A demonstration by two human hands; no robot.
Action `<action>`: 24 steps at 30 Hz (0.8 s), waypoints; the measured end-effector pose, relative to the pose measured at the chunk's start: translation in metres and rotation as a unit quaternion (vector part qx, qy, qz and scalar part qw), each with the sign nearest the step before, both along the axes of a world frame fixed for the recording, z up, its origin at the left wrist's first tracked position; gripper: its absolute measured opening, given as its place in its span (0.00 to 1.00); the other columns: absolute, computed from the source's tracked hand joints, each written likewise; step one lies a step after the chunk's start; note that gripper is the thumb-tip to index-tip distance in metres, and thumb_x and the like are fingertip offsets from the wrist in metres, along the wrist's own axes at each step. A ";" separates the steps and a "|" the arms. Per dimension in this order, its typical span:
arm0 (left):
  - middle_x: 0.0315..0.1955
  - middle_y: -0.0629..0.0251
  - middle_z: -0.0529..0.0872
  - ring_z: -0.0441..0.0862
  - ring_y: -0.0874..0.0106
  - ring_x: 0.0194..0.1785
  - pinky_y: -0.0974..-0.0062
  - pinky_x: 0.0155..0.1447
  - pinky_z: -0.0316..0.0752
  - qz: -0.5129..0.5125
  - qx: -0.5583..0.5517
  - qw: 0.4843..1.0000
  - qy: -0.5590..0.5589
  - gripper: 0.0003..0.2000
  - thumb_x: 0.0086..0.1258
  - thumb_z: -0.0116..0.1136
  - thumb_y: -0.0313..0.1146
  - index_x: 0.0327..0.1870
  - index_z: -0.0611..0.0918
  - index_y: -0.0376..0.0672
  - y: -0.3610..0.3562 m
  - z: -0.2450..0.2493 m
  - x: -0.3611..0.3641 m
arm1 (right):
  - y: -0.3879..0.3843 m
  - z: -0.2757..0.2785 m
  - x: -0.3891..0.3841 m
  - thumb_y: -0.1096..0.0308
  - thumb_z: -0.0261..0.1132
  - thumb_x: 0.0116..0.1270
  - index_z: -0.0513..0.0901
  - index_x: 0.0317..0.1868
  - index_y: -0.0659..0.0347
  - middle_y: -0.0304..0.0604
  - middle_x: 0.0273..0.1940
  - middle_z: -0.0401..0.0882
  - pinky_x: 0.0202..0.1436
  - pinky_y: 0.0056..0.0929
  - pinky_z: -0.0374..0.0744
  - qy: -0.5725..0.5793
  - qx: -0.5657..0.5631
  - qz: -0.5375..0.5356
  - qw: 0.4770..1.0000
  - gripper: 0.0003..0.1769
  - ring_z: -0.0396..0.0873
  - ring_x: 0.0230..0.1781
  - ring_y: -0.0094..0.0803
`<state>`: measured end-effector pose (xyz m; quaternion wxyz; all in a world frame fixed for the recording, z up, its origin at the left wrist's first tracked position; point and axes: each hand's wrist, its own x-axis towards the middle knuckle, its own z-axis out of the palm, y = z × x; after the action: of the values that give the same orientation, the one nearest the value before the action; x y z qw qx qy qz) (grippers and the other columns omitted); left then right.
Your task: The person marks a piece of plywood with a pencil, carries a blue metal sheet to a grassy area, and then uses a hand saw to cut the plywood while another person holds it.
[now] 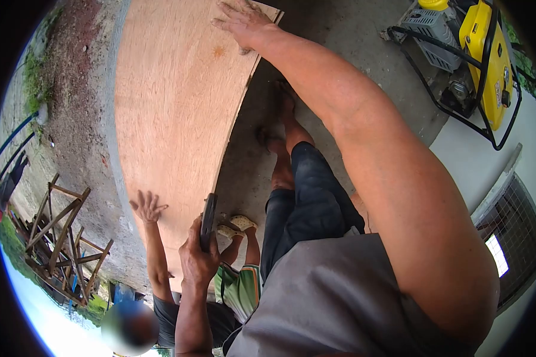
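Observation:
My right hand (244, 25) lies palm down, fingers spread, on the far end of a plywood sheet (167, 101), near its corner. In my left hand (198, 256) is a dark tool (208, 222), upright beside the sheet's edge at the lower end; what kind of tool it is, I cannot make out. My left fingers are wrapped round it. Another person's hand (147, 207) rests spread on the sheet, to the left of my left hand.
The co-worker, in a dark top and green shorts (238, 288), stands at the lower left. A yellow machine (488, 65) with a black frame is at the upper right. Wooden trestles (71, 238) stand at the left. A grille (515, 232) is at the right. My legs (309, 190) are below the sheet's edge.

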<state>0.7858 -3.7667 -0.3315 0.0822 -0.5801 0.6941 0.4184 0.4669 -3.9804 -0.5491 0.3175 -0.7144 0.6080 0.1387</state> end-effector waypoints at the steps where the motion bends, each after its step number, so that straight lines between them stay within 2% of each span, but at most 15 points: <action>1: 0.28 0.42 0.83 0.83 0.44 0.34 0.56 0.35 0.78 0.000 0.018 1.000 -0.008 0.22 0.63 0.58 0.25 0.60 0.72 0.43 -0.005 -0.029 -0.008 | 0.000 -0.001 -0.003 0.70 0.76 0.50 0.52 0.76 0.46 0.44 0.78 0.34 0.78 0.48 0.46 0.007 -0.005 0.005 1.000 0.56 0.32 0.78 0.52; 3: 0.28 0.40 0.83 0.82 0.42 0.34 0.53 0.35 0.77 0.004 0.036 0.999 -0.025 0.20 0.64 0.58 0.27 0.58 0.72 0.42 -0.041 -0.108 -0.062 | 0.000 -0.002 -0.007 0.69 0.76 0.50 0.51 0.76 0.46 0.43 0.78 0.32 0.78 0.47 0.47 -0.001 -0.009 -0.002 1.000 0.56 0.31 0.78 0.52; 4: 0.28 0.40 0.82 0.81 0.42 0.34 0.53 0.35 0.77 -0.001 0.014 1.000 -0.003 0.19 0.64 0.58 0.27 0.57 0.72 0.42 -0.057 -0.138 -0.088 | 0.004 -0.003 -0.006 0.69 0.76 0.50 0.51 0.76 0.45 0.42 0.79 0.31 0.78 0.47 0.47 -0.008 -0.008 -0.010 1.000 0.57 0.31 0.78 0.52; 5: 0.27 0.39 0.82 0.81 0.42 0.34 0.53 0.35 0.76 -0.003 -0.011 1.000 0.020 0.19 0.64 0.58 0.27 0.56 0.72 0.42 -0.065 -0.152 -0.102 | 0.007 -0.002 -0.005 0.67 0.77 0.50 0.50 0.76 0.48 0.45 0.78 0.32 0.78 0.49 0.47 -0.004 -0.004 0.005 1.000 0.57 0.32 0.77 0.55; 7: 0.28 0.39 0.82 0.81 0.42 0.34 0.53 0.35 0.77 0.013 0.019 1.000 0.019 0.20 0.64 0.58 0.27 0.57 0.72 0.42 -0.058 -0.118 -0.085 | -0.001 -0.002 -0.005 0.62 0.77 0.51 0.48 0.76 0.53 0.52 0.78 0.33 0.77 0.54 0.47 0.008 -0.015 0.048 0.999 0.59 0.35 0.76 0.60; 8: 0.28 0.39 0.82 0.82 0.42 0.34 0.53 0.36 0.77 0.015 0.039 0.999 0.011 0.20 0.63 0.58 0.27 0.58 0.72 0.42 -0.046 -0.089 -0.065 | 0.007 -0.034 0.012 0.66 0.76 0.50 0.54 0.74 0.30 0.30 0.79 0.35 0.77 0.49 0.49 0.079 -0.089 -0.031 0.992 0.55 0.34 0.78 0.49; 9: 0.31 0.40 0.83 0.83 0.43 0.35 0.55 0.38 0.79 0.011 0.050 0.999 -0.017 0.21 0.63 0.58 0.25 0.59 0.72 0.40 -0.029 -0.056 -0.039 | 0.009 -0.039 0.015 0.67 0.77 0.49 0.54 0.74 0.30 0.29 0.78 0.34 0.78 0.48 0.48 0.067 -0.075 -0.031 0.994 0.56 0.33 0.78 0.48; 10: 0.34 0.41 0.84 0.84 0.45 0.37 0.57 0.40 0.80 0.010 0.028 1.000 0.003 0.23 0.62 0.57 0.24 0.60 0.71 0.39 -0.007 -0.032 -0.008 | 0.006 -0.035 0.013 0.68 0.78 0.48 0.53 0.75 0.30 0.29 0.78 0.34 0.78 0.47 0.48 0.057 -0.066 -0.030 0.996 0.58 0.33 0.78 0.47; 12: 0.34 0.41 0.84 0.84 0.45 0.38 0.57 0.40 0.80 0.003 0.011 1.000 -0.006 0.23 0.62 0.58 0.24 0.60 0.71 0.39 0.013 0.004 0.017 | 0.000 -0.030 0.006 0.67 0.78 0.47 0.53 0.75 0.32 0.29 0.78 0.34 0.79 0.46 0.48 0.049 -0.067 -0.028 0.996 0.58 0.33 0.78 0.46; 15: 0.34 0.42 0.84 0.83 0.45 0.36 0.57 0.39 0.80 0.022 0.057 0.997 -0.041 0.23 0.62 0.59 0.26 0.60 0.71 0.42 0.002 -0.036 -0.003 | 0.009 -0.044 0.002 0.61 0.79 0.47 0.54 0.75 0.36 0.34 0.78 0.37 0.79 0.44 0.49 0.036 -0.098 -0.010 0.995 0.57 0.34 0.78 0.46; 17: 0.34 0.43 0.84 0.83 0.44 0.35 0.56 0.40 0.78 0.033 0.033 0.999 -0.008 0.25 0.61 0.60 0.28 0.61 0.71 0.44 -0.007 -0.087 -0.025 | 0.011 -0.058 -0.005 0.56 0.79 0.46 0.56 0.75 0.41 0.39 0.78 0.41 0.78 0.43 0.51 0.008 -0.147 0.019 0.989 0.57 0.37 0.78 0.45; 19: 0.35 0.42 0.84 0.83 0.45 0.37 0.55 0.41 0.78 0.029 0.013 0.999 -0.005 0.26 0.60 0.61 0.29 0.61 0.71 0.44 -0.010 -0.096 -0.031 | 0.018 -0.011 -0.010 0.50 0.80 0.42 0.59 0.73 0.51 0.47 0.76 0.47 0.76 0.42 0.54 0.022 -0.118 -0.127 0.985 0.59 0.43 0.77 0.42; 21: 0.35 0.42 0.84 0.83 0.46 0.39 0.55 0.43 0.77 0.033 0.021 0.999 -0.015 0.26 0.59 0.61 0.29 0.61 0.71 0.45 -0.008 -0.091 -0.029 | 0.031 -0.024 -0.026 0.49 0.81 0.40 0.68 0.67 0.60 0.54 0.71 0.59 0.71 0.42 0.64 0.018 -0.196 -0.323 0.926 0.54 0.57 0.72 0.42; 24: 0.36 0.43 0.84 0.83 0.46 0.41 0.55 0.46 0.77 0.035 0.036 0.999 -0.018 0.27 0.58 0.62 0.29 0.61 0.71 0.46 -0.020 -0.081 -0.034 | 0.020 -0.020 -0.035 0.47 0.81 0.39 0.75 0.57 0.66 0.55 0.60 0.74 0.62 0.40 0.74 0.006 -0.032 -0.377 0.926 0.47 0.71 0.63 0.43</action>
<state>0.7522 -3.7866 -0.4127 0.1014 -0.6080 0.6563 0.4352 0.4316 -3.9603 -0.5693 0.3194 -0.4415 0.8385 -0.0068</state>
